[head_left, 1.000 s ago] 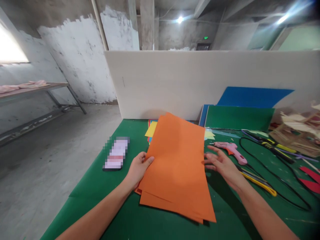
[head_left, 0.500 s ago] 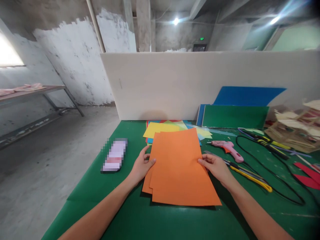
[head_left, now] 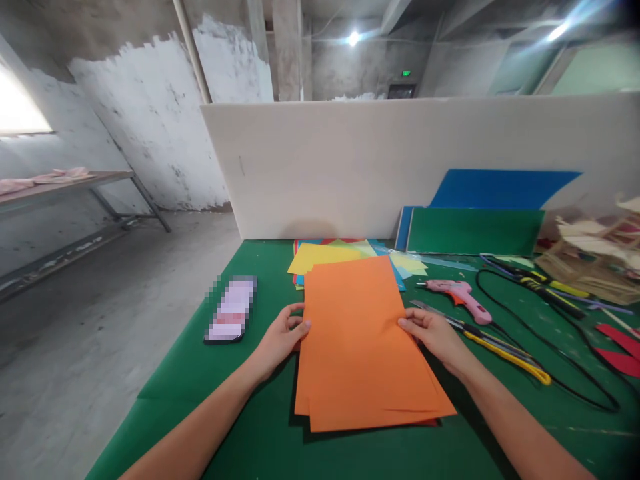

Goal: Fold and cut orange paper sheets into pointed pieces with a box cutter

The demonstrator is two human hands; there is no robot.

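Observation:
Several overlapping sheets of orange paper [head_left: 357,340] are held just above the green tabletop, their lower edges out of line with one another. My left hand [head_left: 285,333] pinches the left edge, thumb on top and fingers partly hidden underneath. At the right edge my right hand [head_left: 430,330] grips the sheets the same way. A dark red strip peeks out beneath the lower right corner. Behind the orange sheets lies a loose pile of coloured paper, with a yellow sheet [head_left: 325,255] on top.
Right of the papers lie a pink glue gun [head_left: 460,297], a yellow-handled cutter [head_left: 515,358] and a black cord [head_left: 530,337]. A phone [head_left: 233,310] rests at left. A white board [head_left: 320,167] stands behind, with green [head_left: 475,231] and blue [head_left: 505,189] panels leaning on it.
The orange sheets have shifted against each other; the back one's left side has slid inward and the lower edges have come nearer me. Both hands still hold the sides.

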